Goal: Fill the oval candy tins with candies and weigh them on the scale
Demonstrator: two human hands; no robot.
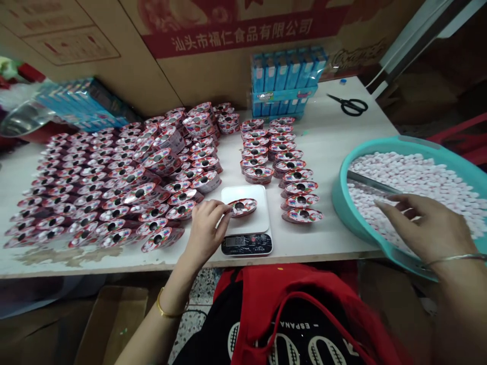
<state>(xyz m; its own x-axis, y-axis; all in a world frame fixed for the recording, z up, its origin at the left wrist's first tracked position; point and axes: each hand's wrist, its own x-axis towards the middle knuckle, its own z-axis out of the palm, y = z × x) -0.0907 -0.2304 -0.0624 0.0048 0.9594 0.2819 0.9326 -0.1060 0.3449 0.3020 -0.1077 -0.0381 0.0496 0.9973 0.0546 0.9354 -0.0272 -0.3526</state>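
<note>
My left hand (208, 227) is closed in a pinch at the left tip of an oval printed candy pack (244, 207) with a round dark hole in its top. That pack stands on a white kitchen scale (259, 193), whose lit display seems to show 80.2. Over a turquoise basin (342, 195) of small white, pink-tinged candies (414, 175), my right hand (429, 228) has its thumb and fingers bent together. What they hold, if anything, cannot be made out. A flat metal strip or scoop (371, 182) lies among the candies and runs up to the fingers.
Rows of similar packs (95, 187) cover the table's left, some stacked. Two more rows (299, 187) stand behind and right of the scale. Blue boxes (283, 83) and black scissors (353, 106) lie farther back, before large cartons (213, 61). The table's front edge (114, 268) is close.
</note>
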